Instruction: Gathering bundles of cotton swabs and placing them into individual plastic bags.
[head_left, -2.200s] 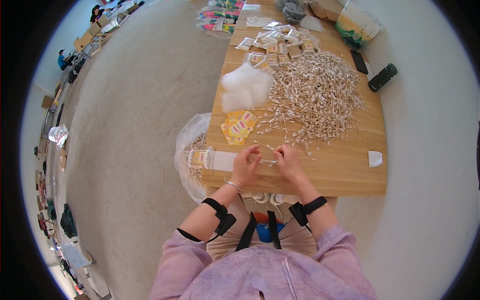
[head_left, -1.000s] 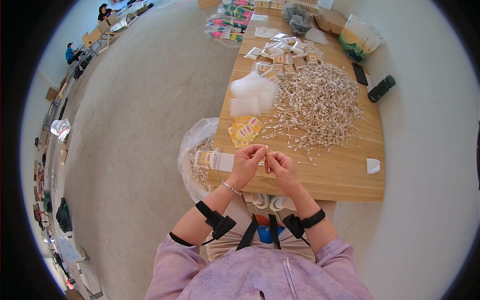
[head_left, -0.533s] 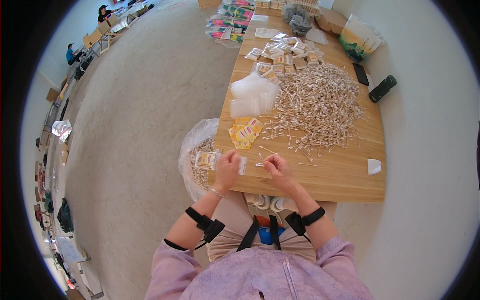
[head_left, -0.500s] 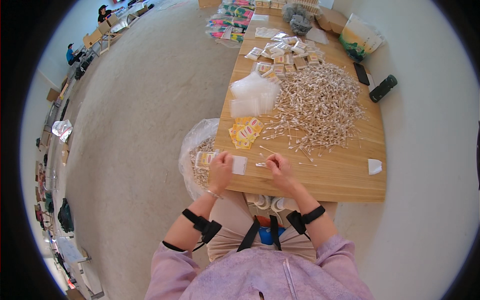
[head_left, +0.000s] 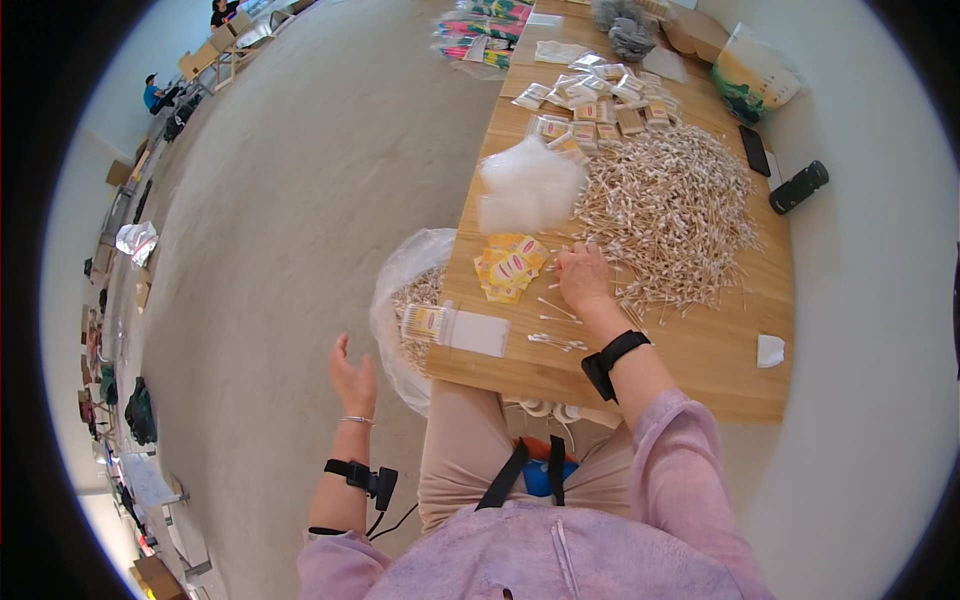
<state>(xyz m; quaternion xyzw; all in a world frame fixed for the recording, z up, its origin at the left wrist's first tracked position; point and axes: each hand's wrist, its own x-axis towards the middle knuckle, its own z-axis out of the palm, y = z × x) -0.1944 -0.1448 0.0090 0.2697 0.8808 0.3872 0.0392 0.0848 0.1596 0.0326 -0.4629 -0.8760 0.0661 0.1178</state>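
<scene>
"How is your right arm set?"

"It's stretched forward, so my right hand (head_left: 583, 277) is at the near-left fringe of the pile of cotton swabs (head_left: 680, 220). The back of it faces up and my fingers bend down among the loose swabs there. I can't make out whether they have pinched one; my own knuckles hide the tips."

"And the left?"

"My left hand (head_left: 354, 380) is well to the left of the pile, out past the edge of the counter (head_left: 735, 385). It holds nothing: the thumb stands away from the fingers, which point forward and curl loosely. That forearm points nearly straight ahead, with a bracelet (head_left: 357, 419) at the wrist and a black strapped device (head_left: 362, 477) further down."

"What lies around them?"

"The pile is on the counter. Toward me from it, and to the left, lies a small bunch of swabs (head_left: 557, 342). Further left of the pile, there's a filled swab pack (head_left: 424, 322). Directly left of the pile are yellow cards (head_left: 510, 265) and, a little further forward, clear sleeves (head_left: 530, 185)."
</scene>
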